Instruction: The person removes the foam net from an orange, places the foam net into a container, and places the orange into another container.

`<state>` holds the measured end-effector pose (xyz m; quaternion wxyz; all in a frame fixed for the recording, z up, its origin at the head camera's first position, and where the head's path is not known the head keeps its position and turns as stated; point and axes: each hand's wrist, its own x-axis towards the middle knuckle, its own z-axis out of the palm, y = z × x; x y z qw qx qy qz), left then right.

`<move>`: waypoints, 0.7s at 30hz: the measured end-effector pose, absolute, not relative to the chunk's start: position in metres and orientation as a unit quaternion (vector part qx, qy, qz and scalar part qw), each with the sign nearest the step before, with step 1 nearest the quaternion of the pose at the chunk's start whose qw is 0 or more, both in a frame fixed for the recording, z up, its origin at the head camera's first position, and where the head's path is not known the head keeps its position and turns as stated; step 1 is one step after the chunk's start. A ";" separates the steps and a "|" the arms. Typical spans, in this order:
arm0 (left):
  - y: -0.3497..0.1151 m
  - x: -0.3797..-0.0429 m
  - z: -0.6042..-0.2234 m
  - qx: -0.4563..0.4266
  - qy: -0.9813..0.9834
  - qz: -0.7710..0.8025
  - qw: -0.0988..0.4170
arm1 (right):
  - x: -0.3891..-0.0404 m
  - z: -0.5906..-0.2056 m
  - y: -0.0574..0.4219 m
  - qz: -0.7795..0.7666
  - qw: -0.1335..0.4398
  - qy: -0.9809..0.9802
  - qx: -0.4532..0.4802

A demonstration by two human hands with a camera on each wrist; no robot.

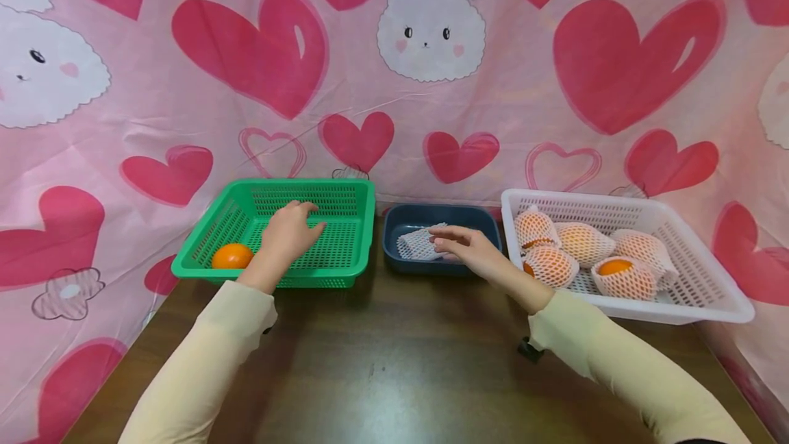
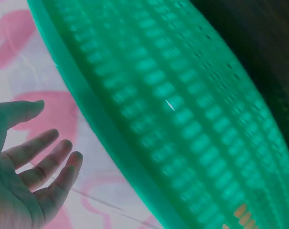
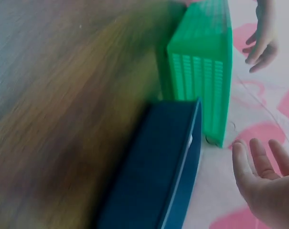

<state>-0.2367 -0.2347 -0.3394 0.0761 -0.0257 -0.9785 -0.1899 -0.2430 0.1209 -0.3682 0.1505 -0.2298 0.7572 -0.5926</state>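
Observation:
My left hand (image 1: 287, 235) hovers over the green basket (image 1: 364, 231), fingers loosely spread, holding nothing. A bare orange (image 1: 231, 256) lies in that basket's near left corner, beside my wrist. In the left wrist view the same hand (image 2: 37, 171) has thumb and fingers apart, above the basket's rim. My right hand (image 1: 471, 247) is over the dark blue tray (image 1: 394, 263), with relaxed fingers and nothing in them. A white foam net sleeve (image 1: 416, 245) lies inside the tray near those fingertips. The right wrist view shows this hand (image 3: 266, 176) with its fingers parted.
At the right stands a white basket (image 1: 709, 314) with several fruits in foam nets, among them a netted orange (image 1: 625, 276). All three containers are on a dark wooden table (image 1: 382, 362). A pink heart-patterned cloth (image 1: 345, 40) hangs behind them.

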 end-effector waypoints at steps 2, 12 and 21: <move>-0.225 -0.235 -0.337 -0.036 -0.977 -0.195 0.081 | -0.242 -0.366 0.130 -0.590 0.145 0.761 -0.226; -0.180 -0.225 -0.331 -0.080 -0.959 -0.263 0.073 | -0.237 -0.360 0.169 -0.560 0.109 0.797 -0.197; -0.151 -0.223 -0.334 -0.103 -0.934 -0.338 0.051 | -0.232 -0.349 0.209 -0.525 0.081 0.822 -0.206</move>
